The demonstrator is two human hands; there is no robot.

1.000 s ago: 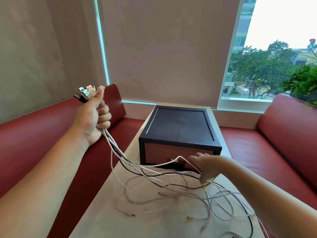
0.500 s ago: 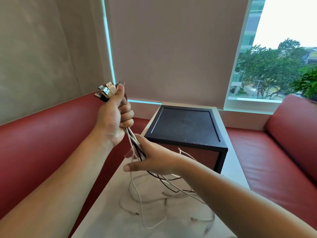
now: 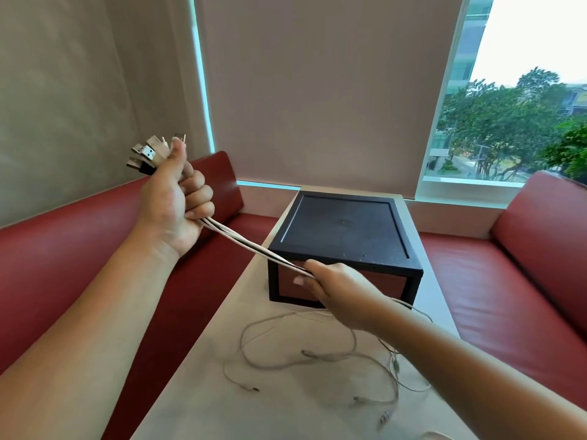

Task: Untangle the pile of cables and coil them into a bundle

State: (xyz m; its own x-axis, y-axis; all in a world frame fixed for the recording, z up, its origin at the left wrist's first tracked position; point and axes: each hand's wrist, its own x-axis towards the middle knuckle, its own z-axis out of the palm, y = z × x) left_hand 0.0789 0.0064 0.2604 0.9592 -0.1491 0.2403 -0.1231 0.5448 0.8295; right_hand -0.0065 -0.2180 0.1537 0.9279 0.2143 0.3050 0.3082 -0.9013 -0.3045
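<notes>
Several cables (image 3: 254, 246) run taut from the left hand (image 3: 171, 204), fisted round their plugs (image 3: 149, 154), to the right hand (image 3: 333, 287) gripping them above the tabletop (image 3: 206, 408) (straightening, I judge); coiling needs the tails (image 3: 286, 363) freed.

No text, label, brand or number can be read. The plugs (image 3: 149, 153) of the cables (image 3: 247, 242) are too small to show markings, and the black box (image 3: 343, 230) bears nothing legible.
</notes>
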